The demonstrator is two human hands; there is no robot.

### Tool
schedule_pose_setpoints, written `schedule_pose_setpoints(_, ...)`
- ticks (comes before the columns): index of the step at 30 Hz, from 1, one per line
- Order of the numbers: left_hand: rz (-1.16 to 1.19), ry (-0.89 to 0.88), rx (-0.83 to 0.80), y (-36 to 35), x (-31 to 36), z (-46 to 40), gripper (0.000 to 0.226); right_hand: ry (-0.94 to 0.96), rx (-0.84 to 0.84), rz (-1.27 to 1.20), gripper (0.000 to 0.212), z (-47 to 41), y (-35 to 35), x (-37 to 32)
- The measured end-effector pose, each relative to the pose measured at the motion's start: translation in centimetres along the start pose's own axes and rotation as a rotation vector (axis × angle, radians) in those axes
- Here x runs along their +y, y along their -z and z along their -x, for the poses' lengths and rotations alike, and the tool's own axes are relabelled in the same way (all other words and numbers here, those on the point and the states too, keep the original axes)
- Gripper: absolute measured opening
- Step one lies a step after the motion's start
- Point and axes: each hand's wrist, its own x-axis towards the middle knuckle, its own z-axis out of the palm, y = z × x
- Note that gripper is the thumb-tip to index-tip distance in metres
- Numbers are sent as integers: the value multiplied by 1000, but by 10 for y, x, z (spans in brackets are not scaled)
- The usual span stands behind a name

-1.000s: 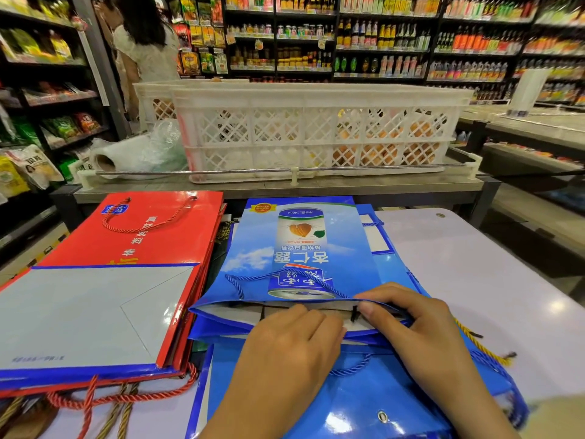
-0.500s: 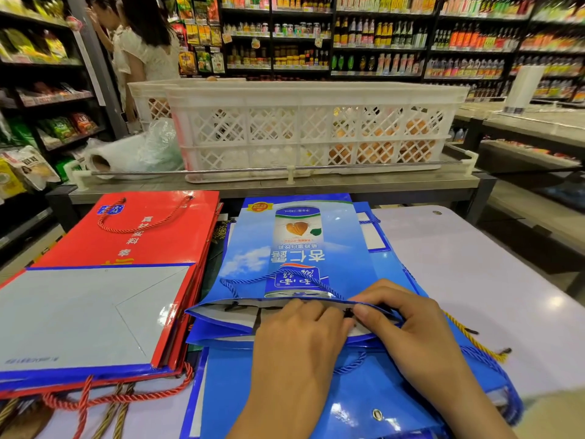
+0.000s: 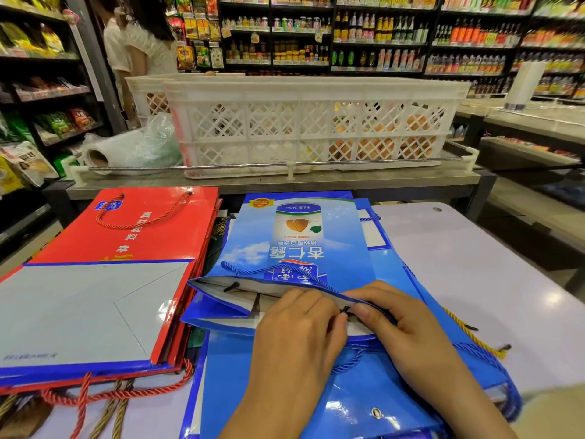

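Note:
A blue paper gift bag [image 3: 297,242] printed with a drink can lies flat on a stack of blue bags [image 3: 354,403], its mouth turned toward me and slightly parted. My left hand [image 3: 294,337] has its fingertips tucked into the mouth at the rim. My right hand [image 3: 408,324] pinches the upper rim beside a small black cord knot [image 3: 345,309]. A blue rope handle [image 3: 253,269] lies across the bag's face.
A stack of red gift bags [image 3: 126,236] with red rope handles lies to the left on the white table [image 3: 474,280]. Behind stands a counter with white lattice crates [image 3: 316,122] and a plastic bag roll [image 3: 126,150]. Store shelves and a person [image 3: 139,45] lie beyond.
Both hands have stayed at the bag's mouth. The fingertips of the two hands have drawn closer together around the black knot at the rim.

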Motion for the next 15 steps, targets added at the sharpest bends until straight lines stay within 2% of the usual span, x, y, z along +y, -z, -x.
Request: schedule_pose_setpoints(15,107,17,-44,2,0,1,18,11,63,5,22,2,-4,7)
